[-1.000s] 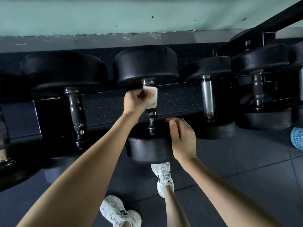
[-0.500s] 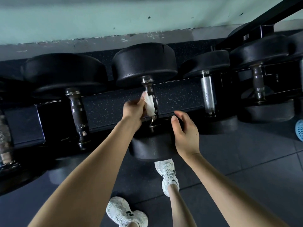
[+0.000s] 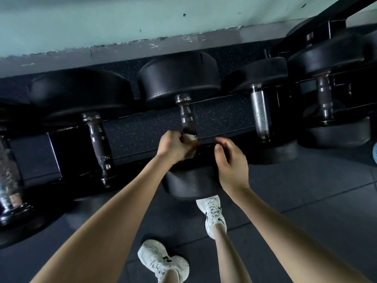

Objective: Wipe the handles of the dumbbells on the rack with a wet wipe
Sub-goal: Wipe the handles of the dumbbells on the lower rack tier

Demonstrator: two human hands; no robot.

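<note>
Left hand: left hand [image 3: 175,147] is reaching up from the lower left on a bare, straight forearm, fingers curling shut around the wet wipe and the near end of the centre dumbbell's handle.
Wet wipe: white wet wipe [image 3: 188,137] is showing as a small crumpled fold between the left fingers, pressing against the handle just above the near weight head.
Right hand: right hand [image 3: 231,165] is hovering just right of the centre dumbbell [image 3: 179,78], fingers loosely curved and apart, thumb up, gripping nothing; whether it is touching the near head cannot be told.
Handle: handle [image 3: 186,114] is running toward the wall, a dark metal bar with shiny ringed collars, bare above the left hand.
Weight heads: round, matte black, faintly pebbled; the far one is lying by the wall, the near one [image 3: 189,184] is sitting below both hands.
Rack: rack [image 3: 142,131] is carrying the dumbbells side by side, its bed speckled black rubber.
Neighbours: worn dark-handled dumbbell [image 3: 100,144] lying left of the centre dumbbell; knurled silver-handled dumbbell [image 3: 260,114] lying right of it.
Floor: dark tiles, with white sneakers [image 3: 212,215] standing below the centre dumbbell.
</note>
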